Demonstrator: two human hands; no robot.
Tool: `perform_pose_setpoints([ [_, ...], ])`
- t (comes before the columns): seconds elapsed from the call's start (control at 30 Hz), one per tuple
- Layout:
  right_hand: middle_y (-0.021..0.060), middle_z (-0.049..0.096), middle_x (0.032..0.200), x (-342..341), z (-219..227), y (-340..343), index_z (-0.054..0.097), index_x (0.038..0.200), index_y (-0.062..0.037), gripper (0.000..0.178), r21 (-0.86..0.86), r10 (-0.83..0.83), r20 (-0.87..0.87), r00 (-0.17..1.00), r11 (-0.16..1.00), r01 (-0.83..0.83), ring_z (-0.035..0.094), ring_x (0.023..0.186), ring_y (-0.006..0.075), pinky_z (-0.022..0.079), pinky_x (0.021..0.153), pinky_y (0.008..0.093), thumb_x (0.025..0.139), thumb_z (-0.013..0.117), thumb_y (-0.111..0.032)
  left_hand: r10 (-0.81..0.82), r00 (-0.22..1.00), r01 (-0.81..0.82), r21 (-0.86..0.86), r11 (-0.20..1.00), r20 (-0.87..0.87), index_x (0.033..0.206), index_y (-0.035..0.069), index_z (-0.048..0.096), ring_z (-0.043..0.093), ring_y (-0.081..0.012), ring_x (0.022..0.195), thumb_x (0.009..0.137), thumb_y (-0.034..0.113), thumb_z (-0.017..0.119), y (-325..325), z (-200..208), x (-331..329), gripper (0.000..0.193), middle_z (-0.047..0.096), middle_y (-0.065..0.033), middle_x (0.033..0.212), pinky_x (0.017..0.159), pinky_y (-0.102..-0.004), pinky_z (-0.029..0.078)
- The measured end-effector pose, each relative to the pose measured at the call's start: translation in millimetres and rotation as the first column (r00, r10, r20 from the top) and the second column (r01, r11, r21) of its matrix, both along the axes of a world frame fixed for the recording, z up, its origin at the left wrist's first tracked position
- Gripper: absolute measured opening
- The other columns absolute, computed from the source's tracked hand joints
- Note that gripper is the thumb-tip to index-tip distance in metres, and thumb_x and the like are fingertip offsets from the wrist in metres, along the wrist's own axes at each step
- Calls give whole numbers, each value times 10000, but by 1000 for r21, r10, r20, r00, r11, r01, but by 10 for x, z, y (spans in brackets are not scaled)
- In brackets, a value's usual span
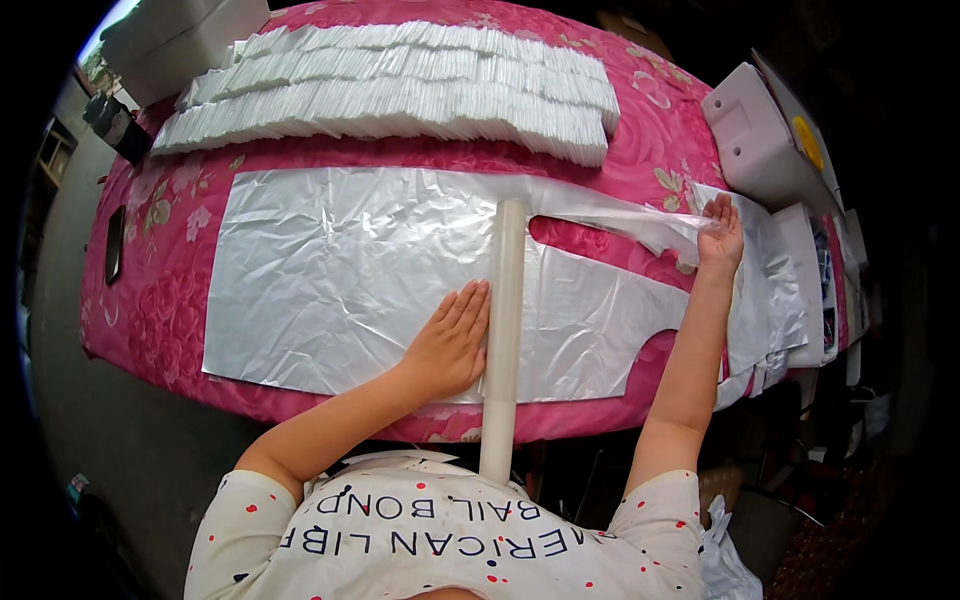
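Note:
A large white plastic bag lies flat on the pink flowered table, its handles pointing right. A long white tube lies across the bag from near me toward the far side. My left hand rests flat and open on the bag, fingers against the tube's left side. My right hand reaches to the right and holds the upper handle strip of the bag between its fingers, near a stack of more white bags.
Rows of folded white packets lie along the far side of the table. A white box sits at the far left, a white moulded case at the far right. A dark phone lies near the left edge.

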State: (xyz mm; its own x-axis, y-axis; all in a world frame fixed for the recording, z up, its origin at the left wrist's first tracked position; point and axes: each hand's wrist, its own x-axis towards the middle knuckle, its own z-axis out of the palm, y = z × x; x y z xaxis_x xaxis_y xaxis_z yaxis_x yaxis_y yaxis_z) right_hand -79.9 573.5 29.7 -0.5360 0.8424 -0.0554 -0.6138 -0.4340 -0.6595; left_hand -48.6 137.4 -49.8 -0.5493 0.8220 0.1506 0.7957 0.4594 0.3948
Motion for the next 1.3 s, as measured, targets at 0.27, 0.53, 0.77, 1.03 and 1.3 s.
perform_pose_setpoints([
  [0.27, 125, 528, 1257, -154, 503, -2744, 394, 1324, -12, 427, 491, 434, 185, 882, 736, -465, 488, 1182, 196, 391, 953, 287, 992, 363, -280, 14, 999, -13, 38, 999, -33, 1343, -119, 272, 188, -358, 1366, 822, 223, 412, -7, -59, 3, 639, 235, -259, 1437, 1119, -445, 128],
  [0.53, 218, 326, 1409, -522, -542, -5200, 329, 1364, 7, 568, 590, 416, 779, 468, -237, -772, 220, 1345, 370, 214, 1084, 427, 897, 514, -257, -4, 990, 13, 61, 998, -139, 1351, -117, 259, 174, -363, 1371, 821, 243, 417, 12, -259, -30, 660, 238, -265, 1433, 1117, -461, 119],
  [0.77, 242, 238, 1444, -111, -334, -5350, 335, 1364, 0, 675, 529, 424, 845, 326, -571, -628, 80, 1374, 408, 183, 1083, 512, 842, 580, -352, 16, 998, -12, 66, 998, -65, 1354, -118, 242, 145, -343, 1380, 810, 234, 430, 38, -179, 15, 675, 201, -257, 1449, 1123, -438, 116],
  [1.03, 146, 499, 1283, 656, 83, -3625, 550, 1185, -29, 439, 864, 276, 501, 820, -219, -454, 412, 1238, 349, 348, 1008, 428, 776, 659, -145, -34, 953, -172, 630, 757, 301, 1247, 5, 460, 434, -308, 1204, 770, 13, 511, -235, 135, -388, 480, 461, -165, 1298, 969, -381, 401],
  [1.3, 167, 485, 1293, 1374, -373, -2689, 540, 1195, -16, 416, 745, -74, 649, 757, -140, -653, 427, 1226, 351, 342, 1015, 413, 831, 603, -205, -128, 265, -735, 286, 615, 956, 1353, -43, 311, 362, -236, 1268, 944, 417, 356, 372, 288, -1148, 617, 365, -166, 1384, 1060, -341, 270],
])
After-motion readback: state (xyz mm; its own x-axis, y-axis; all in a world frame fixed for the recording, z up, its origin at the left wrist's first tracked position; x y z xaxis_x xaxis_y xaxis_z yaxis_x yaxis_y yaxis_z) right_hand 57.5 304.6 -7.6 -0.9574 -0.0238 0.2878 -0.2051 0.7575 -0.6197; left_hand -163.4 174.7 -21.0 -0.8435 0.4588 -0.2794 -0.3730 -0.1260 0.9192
